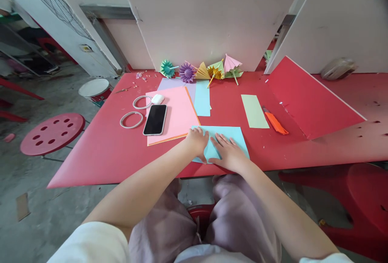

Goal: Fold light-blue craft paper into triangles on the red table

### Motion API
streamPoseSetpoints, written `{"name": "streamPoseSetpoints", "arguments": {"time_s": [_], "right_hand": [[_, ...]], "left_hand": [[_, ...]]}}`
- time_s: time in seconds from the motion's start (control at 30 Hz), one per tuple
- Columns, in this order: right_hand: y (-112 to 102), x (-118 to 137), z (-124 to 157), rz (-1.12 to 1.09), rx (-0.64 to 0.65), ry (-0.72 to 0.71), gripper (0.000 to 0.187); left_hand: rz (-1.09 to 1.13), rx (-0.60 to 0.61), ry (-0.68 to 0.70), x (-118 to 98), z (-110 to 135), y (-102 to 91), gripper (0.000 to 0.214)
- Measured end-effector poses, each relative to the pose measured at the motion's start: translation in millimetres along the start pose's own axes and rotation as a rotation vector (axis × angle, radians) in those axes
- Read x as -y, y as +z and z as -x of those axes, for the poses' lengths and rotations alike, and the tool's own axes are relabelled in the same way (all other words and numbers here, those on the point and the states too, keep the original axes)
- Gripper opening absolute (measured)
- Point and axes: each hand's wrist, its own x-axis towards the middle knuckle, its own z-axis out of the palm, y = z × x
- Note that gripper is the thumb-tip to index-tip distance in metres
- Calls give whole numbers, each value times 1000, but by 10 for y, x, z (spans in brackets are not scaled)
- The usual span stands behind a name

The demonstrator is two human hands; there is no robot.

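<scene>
A light blue sheet of paper (pixel 235 135) lies flat at the front edge of the red table, under both of my hands. My left hand (pixel 197 144) rests on the sheet's left part, fingers bent slightly and pointing away from me. Flat on the middle of it is my right hand (pixel 228 152), with its fingers spread. Neither hand grips anything. Left of them are pink sheets (pixel 177 113) with an orange edge showing below, and a phone (pixel 155 119) lies on top.
Folded paper umbrellas (pixel 212 71) line the wall. An orange utility knife (pixel 275 121) lies right of a pale green paper strip (pixel 255 111), near a raised red board (pixel 315 97). Two white rings (pixel 131 120) and a white earphone case (pixel 157 99) are at the left. A pink stool (pixel 53 133) stands on the floor.
</scene>
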Motion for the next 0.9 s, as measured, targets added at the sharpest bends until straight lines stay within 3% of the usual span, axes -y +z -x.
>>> {"name": "streamPoseSetpoints", "arguments": {"time_s": [0.37, 0.73, 0.8, 0.9], "right_hand": [[-109, 48, -56, 51, 52, -11, 87], [-165, 141, -97, 104, 38, -1, 87], [-160, 138, -106, 112, 49, 1, 87], [-140, 128, -122, 103, 47, 2, 87]], "left_hand": [[11, 52, 58, 90, -25, -22, 128], [38, 82, 158, 433, 137, 72, 129], [8, 42, 107, 501, 257, 110, 121], [58, -178, 127, 444, 421, 225, 85]]}}
